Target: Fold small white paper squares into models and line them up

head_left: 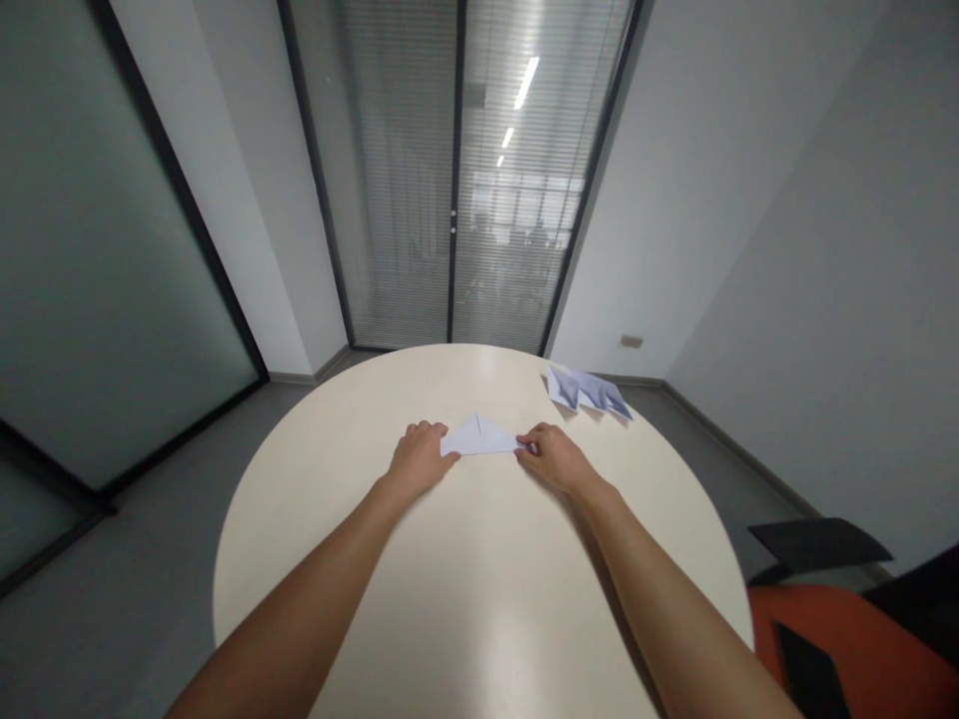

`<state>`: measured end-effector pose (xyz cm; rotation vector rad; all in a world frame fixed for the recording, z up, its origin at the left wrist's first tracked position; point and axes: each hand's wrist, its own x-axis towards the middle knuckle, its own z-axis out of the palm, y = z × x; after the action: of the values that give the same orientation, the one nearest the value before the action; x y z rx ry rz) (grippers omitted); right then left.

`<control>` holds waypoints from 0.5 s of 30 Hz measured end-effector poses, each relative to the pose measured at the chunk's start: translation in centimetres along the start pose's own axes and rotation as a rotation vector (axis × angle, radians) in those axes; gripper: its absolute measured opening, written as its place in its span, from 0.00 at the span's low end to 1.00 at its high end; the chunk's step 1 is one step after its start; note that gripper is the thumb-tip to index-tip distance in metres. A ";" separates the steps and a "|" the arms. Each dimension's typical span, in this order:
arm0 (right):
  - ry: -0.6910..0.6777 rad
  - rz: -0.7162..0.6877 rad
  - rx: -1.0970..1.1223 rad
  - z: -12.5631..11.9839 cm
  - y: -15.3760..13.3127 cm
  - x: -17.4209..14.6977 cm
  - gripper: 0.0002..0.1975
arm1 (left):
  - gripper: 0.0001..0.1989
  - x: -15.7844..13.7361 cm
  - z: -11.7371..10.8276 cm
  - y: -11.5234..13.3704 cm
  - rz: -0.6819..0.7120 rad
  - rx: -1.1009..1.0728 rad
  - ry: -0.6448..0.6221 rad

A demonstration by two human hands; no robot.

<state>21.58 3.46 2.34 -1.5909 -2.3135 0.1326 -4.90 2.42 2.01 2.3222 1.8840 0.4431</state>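
A folded sheet of white paper lies at the middle of the round table, its long edge towards me and its peak pointing away. A short crease or slit runs down from the peak. My left hand grips the left corner, with the thumb along the near edge. At the opposite corner, my right hand pinches the paper between thumb and fingers. Both corners are partly hidden by the fingers. Further back on the right stand several folded paper pieces, close together in a row.
The pale round table carries everything. An orange chair with black armrests stands at its right edge. Beyond the far rim are a glass door with blinds and a white wall.
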 end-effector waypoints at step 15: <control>0.002 -0.009 0.003 0.3 0.5 0.0 0.14 | 0.21 -0.1 -0.1 0.1 0.029 -0.097 0.033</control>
<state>21.95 3.63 1.95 -1.5782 -2.3179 0.1327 -4.85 2.32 2.14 2.2961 1.8029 0.5664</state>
